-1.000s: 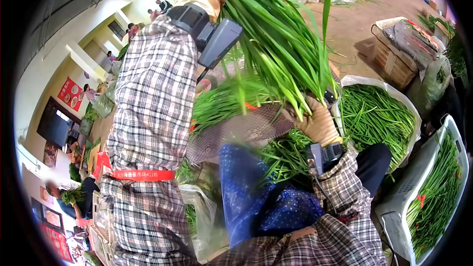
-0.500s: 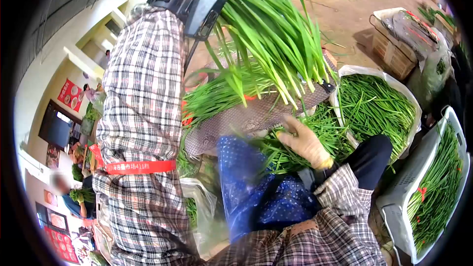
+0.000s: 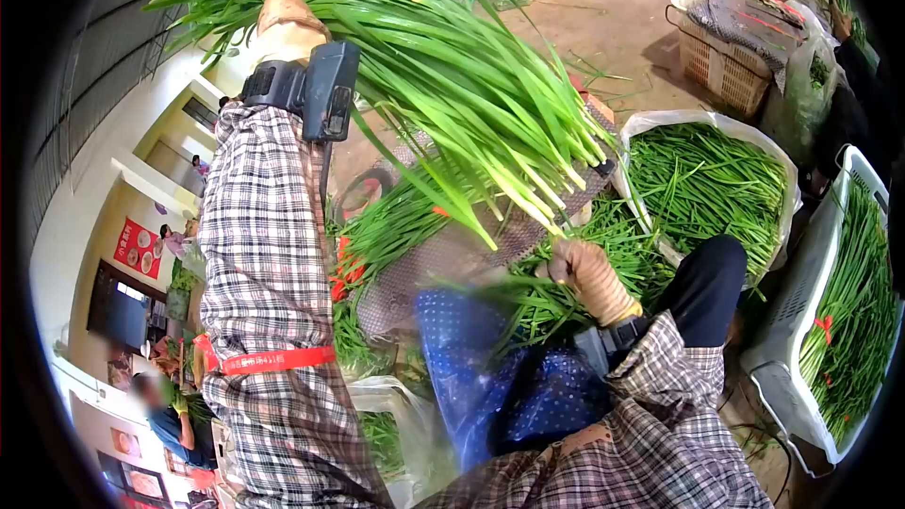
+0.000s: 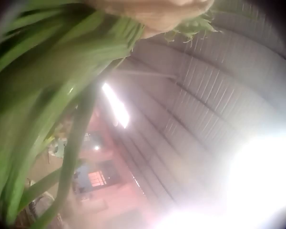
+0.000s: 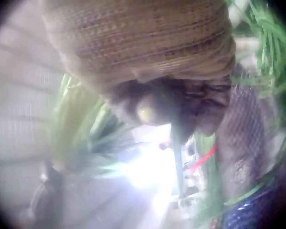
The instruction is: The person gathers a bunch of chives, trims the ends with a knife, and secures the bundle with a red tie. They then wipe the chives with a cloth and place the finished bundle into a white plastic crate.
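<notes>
High at the upper left, my gloved left hand (image 3: pixel 287 24) grips a big bunch of garlic chives (image 3: pixel 452 94), whose pale cut ends slant down to the right. The left wrist view shows the same leaves (image 4: pixel 38 86) beside the hand. Just below those ends is my gloved right hand (image 3: pixel 592 278), its fingers curled. In the right wrist view a thin green leaf (image 5: pixel 177 152) hangs from between thumb and fingers; blurred green trails from the hand in the head view. More chives (image 3: pixel 405 226) lie on a grey textured mat (image 3: pixel 405 297), and loose leaves (image 3: pixel 547 311) are heaped under the right hand.
A white-rimmed sack (image 3: pixel 707 188) of chives stands to the right, beside a white crate (image 3: pixel 759 353) holding red-tied bundles. Farther back is a tan basket (image 3: pixel 721 71). A blue dotted apron (image 3: pixel 452 339) covers my lap. Other people are at the far left.
My left hand has carried the bunch up and left. The right hand left the pale ends, dropped open over the heap, then came back up beneath the ends with its fingers curled.
</notes>
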